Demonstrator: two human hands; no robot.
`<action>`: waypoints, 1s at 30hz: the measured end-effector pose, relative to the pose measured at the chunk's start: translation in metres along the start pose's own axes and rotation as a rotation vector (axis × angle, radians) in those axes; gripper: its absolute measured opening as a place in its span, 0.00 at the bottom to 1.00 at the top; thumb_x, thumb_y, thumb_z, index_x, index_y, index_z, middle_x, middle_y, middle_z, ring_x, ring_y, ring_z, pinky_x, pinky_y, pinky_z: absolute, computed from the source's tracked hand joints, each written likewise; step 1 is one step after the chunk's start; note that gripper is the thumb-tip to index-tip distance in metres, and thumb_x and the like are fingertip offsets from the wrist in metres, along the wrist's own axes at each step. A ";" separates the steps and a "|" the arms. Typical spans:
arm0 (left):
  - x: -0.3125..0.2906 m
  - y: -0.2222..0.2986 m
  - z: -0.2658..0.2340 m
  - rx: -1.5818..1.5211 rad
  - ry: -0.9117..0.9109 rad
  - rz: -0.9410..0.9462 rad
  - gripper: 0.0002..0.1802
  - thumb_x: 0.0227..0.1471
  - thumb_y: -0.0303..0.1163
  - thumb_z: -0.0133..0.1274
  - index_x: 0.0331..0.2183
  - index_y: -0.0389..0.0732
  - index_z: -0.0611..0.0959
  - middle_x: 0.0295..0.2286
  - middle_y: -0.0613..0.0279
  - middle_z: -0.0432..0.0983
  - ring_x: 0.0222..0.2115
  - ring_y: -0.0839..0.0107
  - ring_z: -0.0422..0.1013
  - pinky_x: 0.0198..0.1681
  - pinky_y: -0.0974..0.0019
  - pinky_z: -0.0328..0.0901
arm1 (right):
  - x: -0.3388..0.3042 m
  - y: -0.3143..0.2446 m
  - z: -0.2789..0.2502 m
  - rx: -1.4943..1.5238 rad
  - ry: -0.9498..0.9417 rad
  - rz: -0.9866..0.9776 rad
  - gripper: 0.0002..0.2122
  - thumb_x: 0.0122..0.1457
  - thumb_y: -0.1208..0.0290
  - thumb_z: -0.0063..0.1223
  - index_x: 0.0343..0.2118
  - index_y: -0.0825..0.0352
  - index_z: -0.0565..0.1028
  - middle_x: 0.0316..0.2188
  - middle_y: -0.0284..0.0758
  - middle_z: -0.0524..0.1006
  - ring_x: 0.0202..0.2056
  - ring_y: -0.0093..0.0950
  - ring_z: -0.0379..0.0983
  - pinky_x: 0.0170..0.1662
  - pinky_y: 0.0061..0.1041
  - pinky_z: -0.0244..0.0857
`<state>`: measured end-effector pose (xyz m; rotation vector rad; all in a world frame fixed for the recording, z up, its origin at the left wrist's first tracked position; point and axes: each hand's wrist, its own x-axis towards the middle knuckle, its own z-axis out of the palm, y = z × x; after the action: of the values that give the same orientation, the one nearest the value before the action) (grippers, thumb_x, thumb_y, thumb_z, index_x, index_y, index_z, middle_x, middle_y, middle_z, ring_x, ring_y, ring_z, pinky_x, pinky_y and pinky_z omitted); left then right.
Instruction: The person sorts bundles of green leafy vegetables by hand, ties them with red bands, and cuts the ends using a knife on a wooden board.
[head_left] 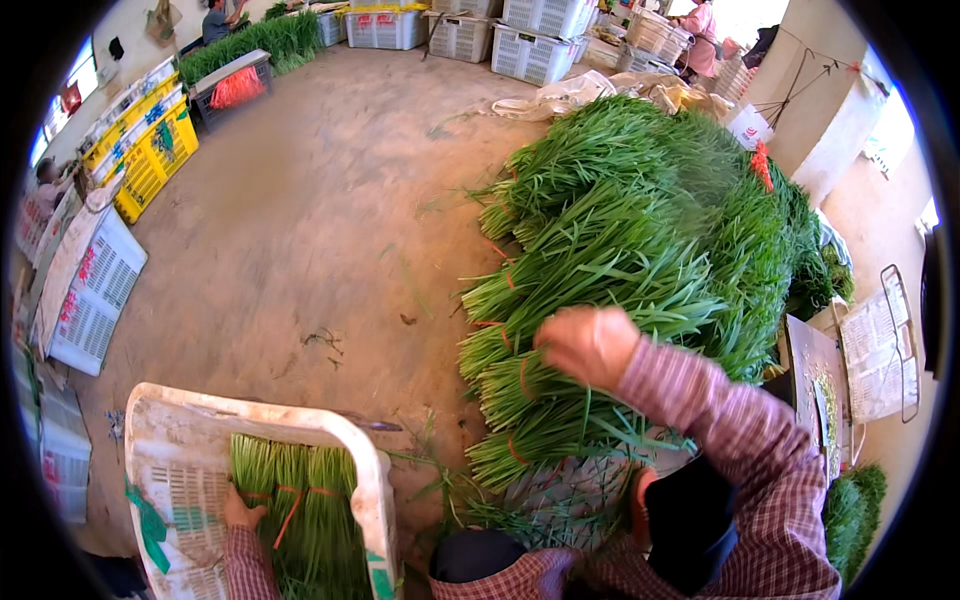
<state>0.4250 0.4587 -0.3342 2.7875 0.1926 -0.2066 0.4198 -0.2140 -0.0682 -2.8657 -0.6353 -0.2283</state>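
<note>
The heap of green leafy stems [640,230] is the biggest thing I have to work around, filling my right side of the floor [280,260]. Its near bundles lie with their long axes roughly crosswise, pale cut ends toward my left, leaves trailing away to the right. At my lower left sits the white crate [250,403], apart from the heap, with a strip of floor between them. Inside it, tied bundles [288,465] stand side by side against the right wall, cut ends pointing away from me and leaves toward me, so I read about a quarter turn between the two lays.

My right hand [590,345] is the nearer one to the heap: it is over a banded bundle [500,390], slightly right of that bundle's cut ends. It blurs, so I cannot tell whether its fingers are spread or closed, or whether it touches. My left hand [240,510] is in the crate, against the leftmost bundle's outer side; whether it pinches anything I cannot tell. Smallest are the orange bands [523,380] around the stems.
</note>
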 end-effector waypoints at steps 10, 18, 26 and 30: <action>-0.051 0.386 -0.117 -0.505 0.117 0.578 0.31 0.32 0.34 0.60 0.44 0.37 0.78 0.48 0.53 0.71 0.56 0.55 0.62 0.63 0.50 0.47 | 0.143 0.262 0.001 -0.554 -0.075 0.382 0.18 0.53 0.62 0.59 0.45 0.63 0.73 0.43 0.38 0.76 0.49 0.37 0.71 0.52 0.42 0.62; -0.045 0.400 -0.114 -0.042 0.027 0.582 0.24 0.42 0.40 0.62 0.44 0.45 0.80 0.43 0.57 0.76 0.50 0.54 0.67 0.59 0.43 0.49 | 0.166 0.342 0.094 -0.777 -0.080 0.457 0.43 0.42 0.59 0.69 0.63 0.46 0.58 0.55 0.33 0.65 0.59 0.32 0.58 0.57 0.43 0.49; -0.047 0.407 -0.100 -0.090 0.109 0.473 0.20 0.27 0.34 0.62 0.31 0.42 0.82 0.33 0.61 0.77 0.45 0.55 0.68 0.59 0.44 0.47 | 0.165 0.357 0.110 -0.710 -0.050 0.393 0.06 0.55 0.74 0.48 0.35 0.57 0.71 0.26 0.33 0.77 0.34 0.34 0.77 0.36 0.36 0.64; -0.045 0.408 -0.098 -0.085 0.142 0.513 0.20 0.29 0.38 0.64 0.31 0.44 0.83 0.33 0.64 0.78 0.44 0.58 0.69 0.57 0.48 0.49 | 0.186 0.317 0.057 -0.650 0.058 0.325 0.06 0.52 0.71 0.54 0.34 0.58 0.73 0.26 0.36 0.77 0.34 0.38 0.77 0.34 0.38 0.66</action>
<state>0.4565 0.1068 -0.1039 2.6594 -0.4653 0.1236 0.7291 -0.4080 -0.1373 -3.4956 -0.0704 -0.5502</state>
